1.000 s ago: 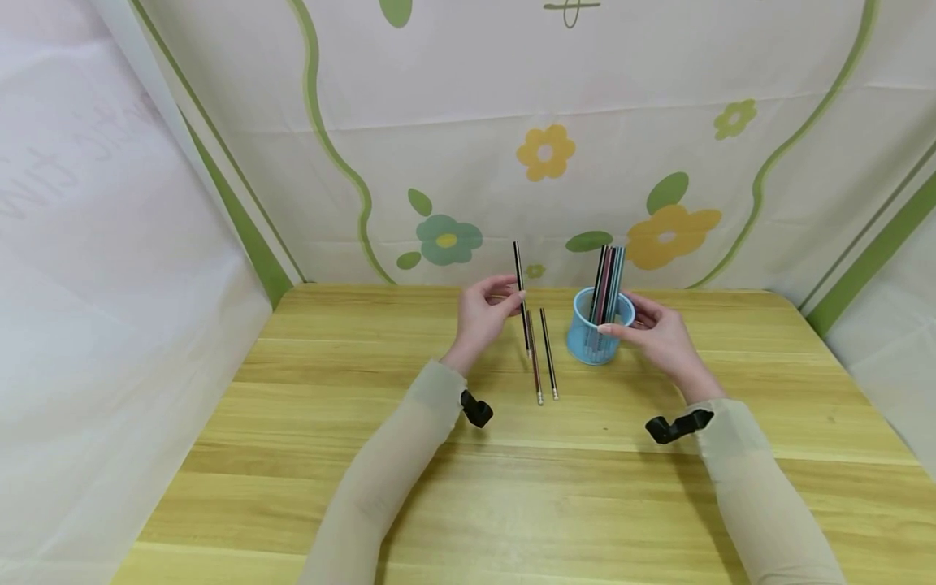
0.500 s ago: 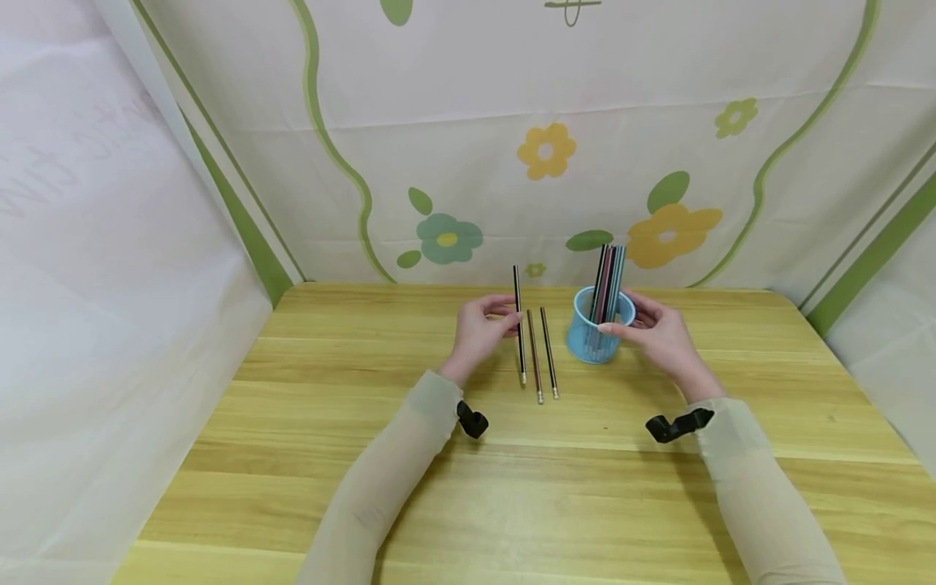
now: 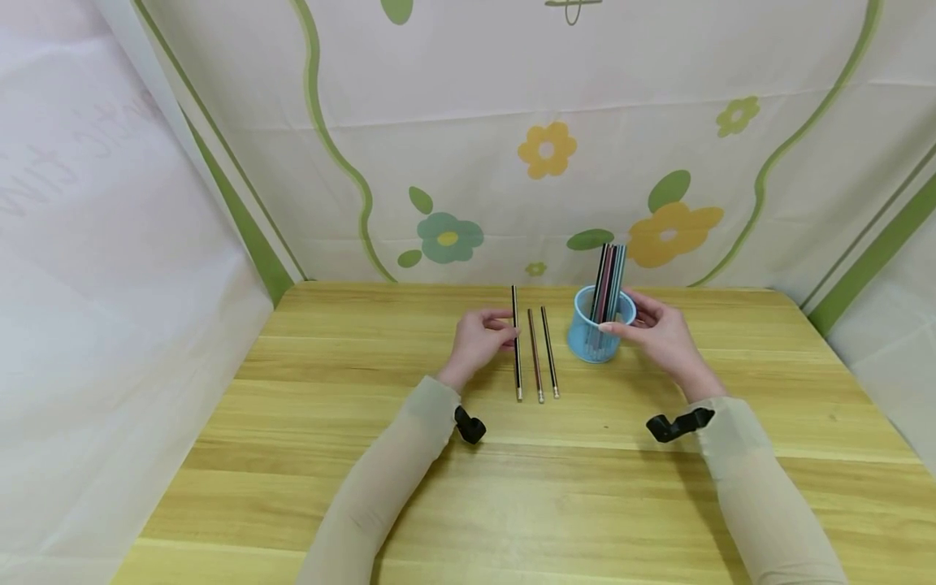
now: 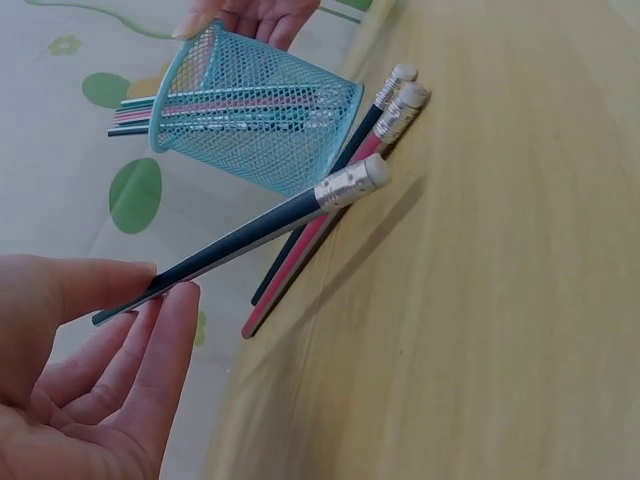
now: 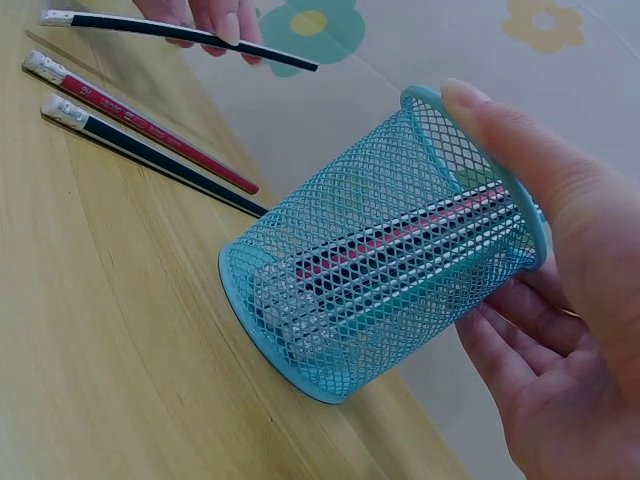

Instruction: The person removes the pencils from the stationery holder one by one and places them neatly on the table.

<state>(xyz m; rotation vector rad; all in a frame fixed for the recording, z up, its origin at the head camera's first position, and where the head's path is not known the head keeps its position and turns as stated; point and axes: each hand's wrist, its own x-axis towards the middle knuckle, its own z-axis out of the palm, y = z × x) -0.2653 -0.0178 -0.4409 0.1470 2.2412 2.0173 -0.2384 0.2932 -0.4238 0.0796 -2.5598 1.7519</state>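
Observation:
My left hand [image 3: 478, 341] pinches a black pencil [image 4: 250, 232] between thumb and fingers. Its white eraser end points toward me, and in the left wrist view a shadow shows on the wood below it. To its right lie a red pencil [image 3: 535, 357] and another black pencil [image 3: 549, 353], side by side on the table. My right hand [image 3: 661, 335] holds a light blue mesh pencil cup [image 5: 370, 250], thumb at the rim and fingers behind. Several pencils [image 3: 608, 280] stand in the cup, tips up, leaning right.
The wooden table [image 3: 512, 487] ends at a white cloth backdrop [image 3: 468, 81] printed with flowers. White cloth also hangs at left and right. Black wrist mounts [image 3: 470, 425] sit on both sleeves.
My left hand has moved toward me and slightly left, lowering the black pencil from over the red one to its left. The right hand and cup have stayed in place.

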